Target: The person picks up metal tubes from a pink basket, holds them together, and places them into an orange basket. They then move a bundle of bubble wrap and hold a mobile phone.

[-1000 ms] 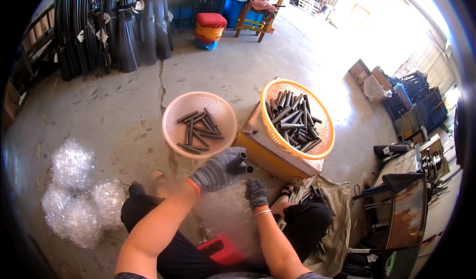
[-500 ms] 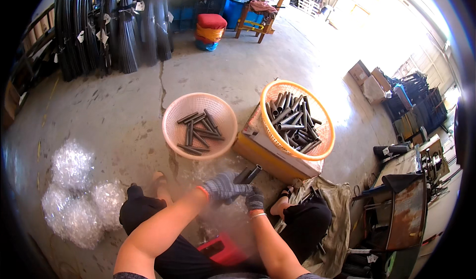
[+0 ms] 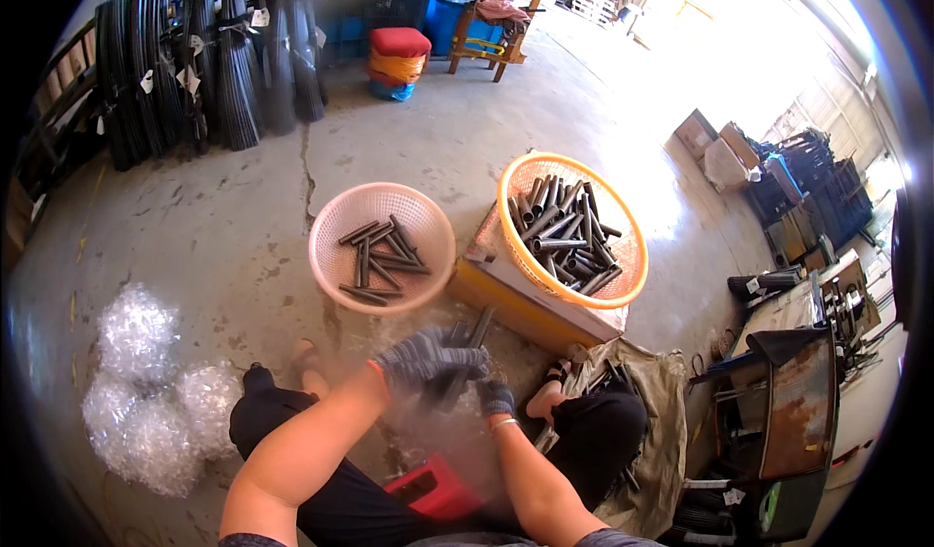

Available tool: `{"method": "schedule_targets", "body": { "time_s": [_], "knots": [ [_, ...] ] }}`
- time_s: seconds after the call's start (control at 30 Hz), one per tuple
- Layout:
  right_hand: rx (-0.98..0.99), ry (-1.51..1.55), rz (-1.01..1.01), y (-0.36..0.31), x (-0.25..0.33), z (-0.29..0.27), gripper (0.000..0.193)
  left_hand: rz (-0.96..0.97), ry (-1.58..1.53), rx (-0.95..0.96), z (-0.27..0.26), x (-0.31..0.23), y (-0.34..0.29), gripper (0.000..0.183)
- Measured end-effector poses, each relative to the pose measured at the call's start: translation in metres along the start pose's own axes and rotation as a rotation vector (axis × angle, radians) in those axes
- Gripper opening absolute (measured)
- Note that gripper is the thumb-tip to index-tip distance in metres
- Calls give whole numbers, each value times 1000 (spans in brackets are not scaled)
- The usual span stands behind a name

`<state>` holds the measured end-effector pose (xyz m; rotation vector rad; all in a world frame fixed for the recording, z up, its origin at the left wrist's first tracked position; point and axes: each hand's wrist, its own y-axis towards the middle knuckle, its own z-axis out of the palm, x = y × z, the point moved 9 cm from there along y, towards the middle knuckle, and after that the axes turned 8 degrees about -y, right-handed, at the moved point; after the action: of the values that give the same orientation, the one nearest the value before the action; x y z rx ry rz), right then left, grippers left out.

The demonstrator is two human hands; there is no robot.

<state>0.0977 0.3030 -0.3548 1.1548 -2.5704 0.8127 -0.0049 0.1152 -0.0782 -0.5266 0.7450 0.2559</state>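
Note:
My left hand, in a grey knit glove, is closed round dark metal tubes that stick out above and below its fingers. Close beside it is my right hand, also gloved; haze and blur keep its fingers from showing clearly. Ahead on the floor stands a pale pink plastic basket with several dark tubes inside. To its right, an orange plastic basket full of similar tubes rests tilted on a cardboard box.
A red plastic object lies between my legs. Crumpled clear plastic sits on the left. At right, a tan woven sack has tubes on it, with metal racks beyond. Bundled black rods and a red-topped stool stand farther back.
My left hand has tipped the tubes more upright and shifted slightly left, with ends now showing below it. The right hand has dropped a little lower. The view has shifted slightly.

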Motion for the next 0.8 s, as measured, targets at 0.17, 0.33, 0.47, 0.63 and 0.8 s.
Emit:
{"method": "schedule_targets", "body": {
  "time_s": [0.17, 0.33, 0.47, 0.63, 0.8],
  "knots": [
    [295, -454, -198, -5, -81, 76, 41, -17, 394, 21, 13, 7, 11, 24],
    [366, 508, -461, -11, 67, 20, 49, 20, 313, -36, 3, -14, -9, 24],
    [384, 819, -882, -68, 210, -119, 62, 122, 17, 24, -1, -19, -5, 26],
    [189, 211, -1331, -110, 243, -131, 62, 243, -243, 2, -3, -53, -9, 28],
    [136, 483, -889, -91, 234, -121, 34, 195, -257, -60, -12, -38, -10, 24]
  ]
}}
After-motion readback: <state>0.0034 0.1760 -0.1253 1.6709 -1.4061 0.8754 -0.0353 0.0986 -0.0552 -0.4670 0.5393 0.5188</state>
